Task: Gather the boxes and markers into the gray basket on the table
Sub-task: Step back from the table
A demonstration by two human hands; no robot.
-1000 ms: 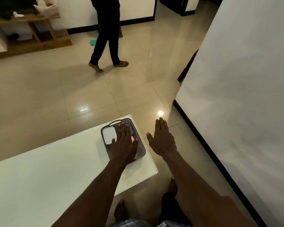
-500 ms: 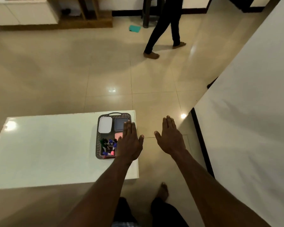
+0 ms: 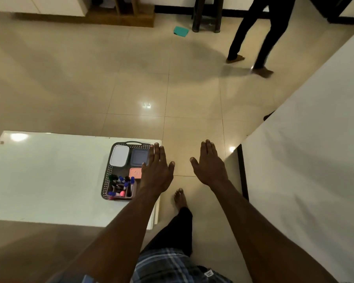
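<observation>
Both arms reach forward, palms down. The left hand (image 3: 156, 172) is flat with fingers straight and close together, thumb out to the right; it hovers over the right rim of the basket (image 3: 108, 170) and the table's (image 3: 49, 176) right edge, holding nothing. Whether it touches the rim cannot be told. The right hand (image 3: 209, 166) is likewise spread flat and empty, out over the floor (image 3: 131, 78), apart from the table.

The basket sits at the table's far right corner, its handle toward the far edge. Inside, a white box (image 3: 119, 155) and a gray box (image 3: 139, 157) lie side by side at the far end, a pink box (image 3: 135, 173) just nearer, partly behind the left hand. The markers (image 3: 121, 184) stand in a small holder at the basket's near end.

Another person's legs (image 3: 251, 37) show on the floor far off.
</observation>
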